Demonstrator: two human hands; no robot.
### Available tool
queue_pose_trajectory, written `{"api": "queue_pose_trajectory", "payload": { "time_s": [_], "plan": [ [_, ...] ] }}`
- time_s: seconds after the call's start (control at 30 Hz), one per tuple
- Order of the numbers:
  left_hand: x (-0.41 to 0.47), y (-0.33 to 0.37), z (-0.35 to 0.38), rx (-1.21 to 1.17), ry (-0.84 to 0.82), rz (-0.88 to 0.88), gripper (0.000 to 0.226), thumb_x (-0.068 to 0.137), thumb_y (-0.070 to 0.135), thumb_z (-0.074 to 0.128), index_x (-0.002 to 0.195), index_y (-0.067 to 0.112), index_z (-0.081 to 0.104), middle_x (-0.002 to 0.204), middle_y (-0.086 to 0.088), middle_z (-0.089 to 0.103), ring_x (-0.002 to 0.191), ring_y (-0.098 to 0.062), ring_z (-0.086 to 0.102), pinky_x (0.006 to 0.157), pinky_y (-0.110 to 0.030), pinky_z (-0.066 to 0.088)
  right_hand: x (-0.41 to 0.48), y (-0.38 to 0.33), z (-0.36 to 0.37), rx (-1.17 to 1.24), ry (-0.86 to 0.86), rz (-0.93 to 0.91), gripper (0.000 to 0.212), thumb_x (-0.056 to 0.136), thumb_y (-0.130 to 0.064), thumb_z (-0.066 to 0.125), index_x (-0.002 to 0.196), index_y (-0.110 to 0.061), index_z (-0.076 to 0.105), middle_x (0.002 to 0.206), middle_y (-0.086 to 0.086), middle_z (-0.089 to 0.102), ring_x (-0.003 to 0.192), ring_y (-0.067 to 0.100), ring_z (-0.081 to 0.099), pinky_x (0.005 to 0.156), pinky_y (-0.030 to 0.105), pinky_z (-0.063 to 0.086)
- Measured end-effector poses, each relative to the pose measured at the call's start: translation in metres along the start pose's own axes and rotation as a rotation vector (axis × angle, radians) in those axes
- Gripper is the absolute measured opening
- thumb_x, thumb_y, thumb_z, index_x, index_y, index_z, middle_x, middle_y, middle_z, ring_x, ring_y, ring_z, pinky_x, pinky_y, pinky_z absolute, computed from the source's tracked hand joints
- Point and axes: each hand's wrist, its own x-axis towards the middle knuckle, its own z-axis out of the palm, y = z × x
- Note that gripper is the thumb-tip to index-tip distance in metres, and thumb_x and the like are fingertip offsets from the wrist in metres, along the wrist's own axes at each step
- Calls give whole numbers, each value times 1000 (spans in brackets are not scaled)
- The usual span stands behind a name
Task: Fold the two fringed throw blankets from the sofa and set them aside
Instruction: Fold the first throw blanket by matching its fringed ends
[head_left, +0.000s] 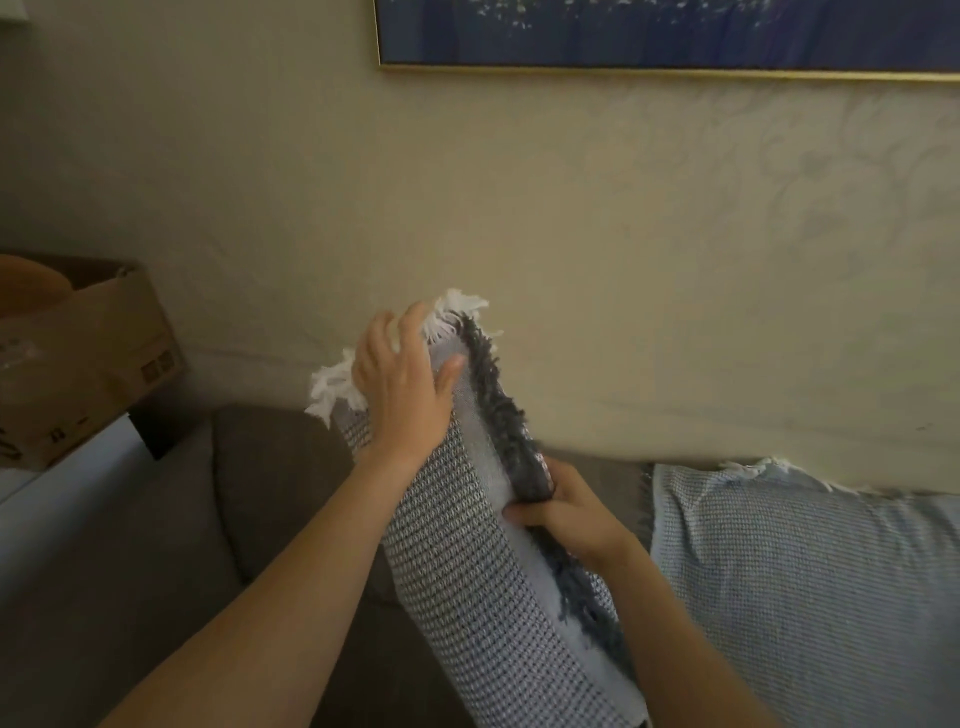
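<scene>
The left hand (400, 384) is laid over the top end of the blanket (467, 561), with the thumb pressed on the pale band and the fingers reaching round towards the white fringe (457, 306); how far those fingers are curled cannot be told exactly, but the end appears to be clasped. The right hand (569, 514) is closed on the blanket's edge lower down, where the dark fringe (493, 395) is pinched between thumb and curled fingers.

The blanket is held up off the sofa (270, 478), tilted, as a long narrow bundle. It is probably held this way so that the layers are kept together at both ends and the edges can be lined up before the next fold is made; the fringed edges are likely gripped because they slip apart most easily.

The second blanket (805, 571) is seen lying on the sofa to the right, spread loosely and apparently not yet folded. A cardboard box (88, 353) is seen at the left.
</scene>
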Motion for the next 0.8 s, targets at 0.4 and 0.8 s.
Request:
{"api": "queue_pose_trajectory", "payload": {
  "time_s": [0.4,0.8],
  "plan": [
    [-102,-53,17,-898,-904,-1397,93,83,89,51,127,8,66,125,-25,70,117,-43,65,103,-61,52,2,-24,-9,117,217,60,24,85,5,76,107,-1,69,95,15,80,85,32,79,73,43,65],
    [-70,-36,15,-845,-608,-801,41,102,51,60,124,20,73,117,1,79,109,-18,74,83,-30,54,11,-8,-18,208,450,315,45,62,-23,82,96,-6,58,84,15,56,75,26,58,66,41,46]
  ]
}}
